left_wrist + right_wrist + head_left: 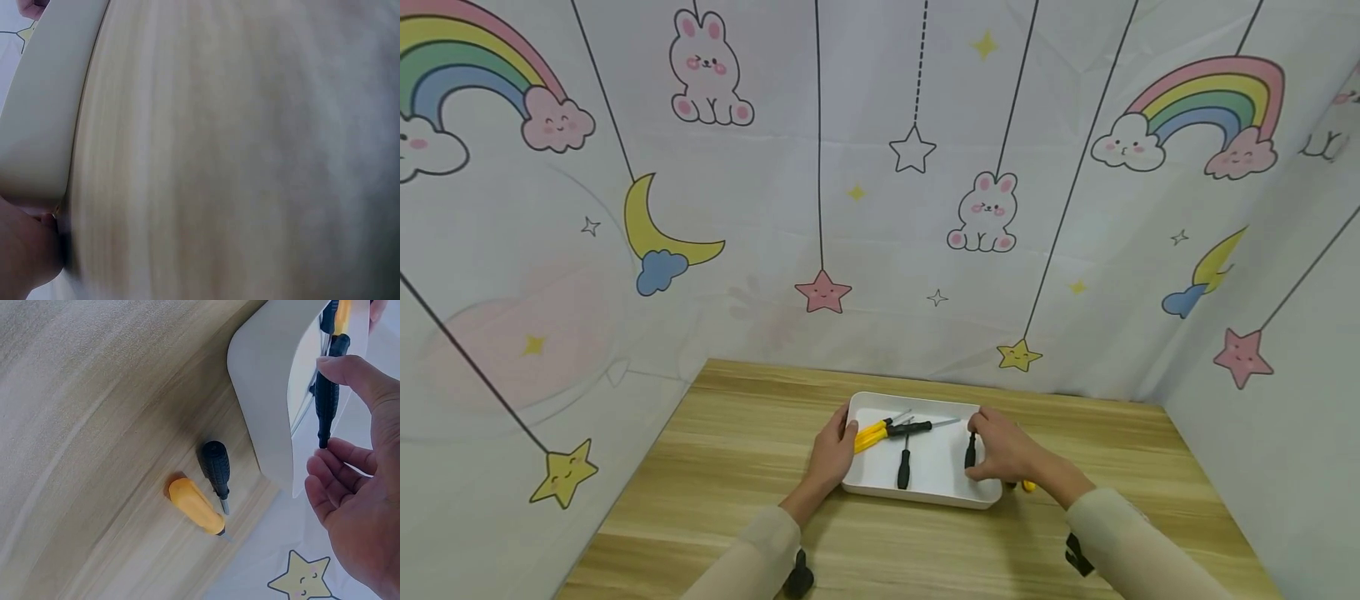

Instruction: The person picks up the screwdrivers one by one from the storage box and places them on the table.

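A white tray (936, 483) stands on the wooden table, and my left hand (831, 452) grips its left side, thumb at the rim. Over the tray's right end, my right hand (1011, 450) holds a black-handled screwdriver (327, 403) between thumb and fingertips. The held screwdriver's handle is upright in the head view. Inside the tray lie yellow-handled screwdrivers (870, 436), a black-handled screwdriver (910, 429) across them, and another black screwdriver (904, 470) pointing away from me. The left wrist view shows mostly the tray's outer wall (50, 106) and the table.
Right of the tray, a black screwdriver (216, 467) and a yellow-handled screwdriver (195, 503) lie on the table (715, 467), partly hidden by my right hand in the head view. A cloth with rainbows, stars and rabbits (880, 208) hangs behind and along the sides.
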A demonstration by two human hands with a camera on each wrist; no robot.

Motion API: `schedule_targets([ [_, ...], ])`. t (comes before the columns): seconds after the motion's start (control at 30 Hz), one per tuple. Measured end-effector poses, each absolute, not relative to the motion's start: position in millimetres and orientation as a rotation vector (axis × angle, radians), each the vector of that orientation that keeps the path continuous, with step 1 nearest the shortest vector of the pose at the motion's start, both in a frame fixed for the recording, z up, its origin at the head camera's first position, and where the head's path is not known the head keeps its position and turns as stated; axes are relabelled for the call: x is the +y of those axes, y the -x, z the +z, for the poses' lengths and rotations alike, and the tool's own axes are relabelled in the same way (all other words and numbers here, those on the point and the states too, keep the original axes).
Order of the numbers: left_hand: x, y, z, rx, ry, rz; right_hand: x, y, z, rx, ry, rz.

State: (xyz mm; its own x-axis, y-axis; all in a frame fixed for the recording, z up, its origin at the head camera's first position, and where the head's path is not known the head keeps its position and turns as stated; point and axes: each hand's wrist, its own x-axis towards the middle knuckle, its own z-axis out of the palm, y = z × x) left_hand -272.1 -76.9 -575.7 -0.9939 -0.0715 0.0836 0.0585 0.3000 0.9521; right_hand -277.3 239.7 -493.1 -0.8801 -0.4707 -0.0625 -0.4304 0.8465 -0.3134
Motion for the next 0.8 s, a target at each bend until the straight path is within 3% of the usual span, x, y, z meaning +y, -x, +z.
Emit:
schedule_targets([
  [0.8,-76.7,273.2,-576.5,-2.440,-0.014,-1.785,245.4,278.5,-491.3,2.893,0.693,-0.418],
])
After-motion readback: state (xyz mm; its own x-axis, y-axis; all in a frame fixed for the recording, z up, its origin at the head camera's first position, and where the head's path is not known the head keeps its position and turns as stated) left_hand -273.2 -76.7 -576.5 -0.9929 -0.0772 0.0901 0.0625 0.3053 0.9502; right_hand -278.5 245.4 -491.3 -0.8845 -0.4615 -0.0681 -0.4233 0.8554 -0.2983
